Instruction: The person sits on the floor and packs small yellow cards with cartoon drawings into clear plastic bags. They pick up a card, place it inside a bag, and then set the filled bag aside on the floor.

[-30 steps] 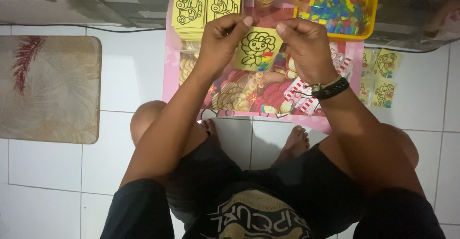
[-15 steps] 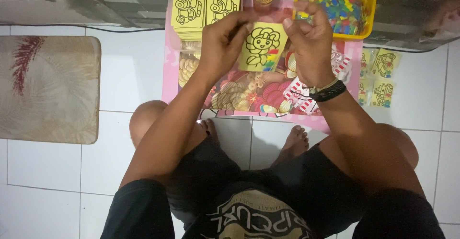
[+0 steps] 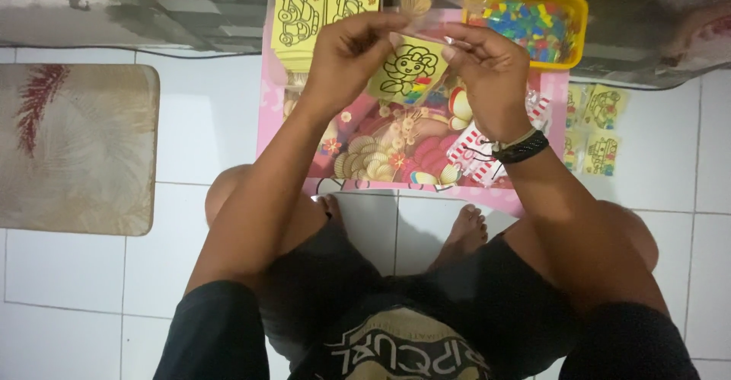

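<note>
Our left hand (image 3: 352, 52) and right hand (image 3: 487, 68) pinch a yellow picture card (image 3: 407, 71) together above the pink tray's (image 3: 274, 132) far edge.

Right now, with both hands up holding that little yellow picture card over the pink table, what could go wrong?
1. The yellow card is pinched only at its edges by the left hand and right hand; it could bend or slip.
2. The yellow tray of coloured pieces sits beside the right hand; a nudge might spill it.
</note>
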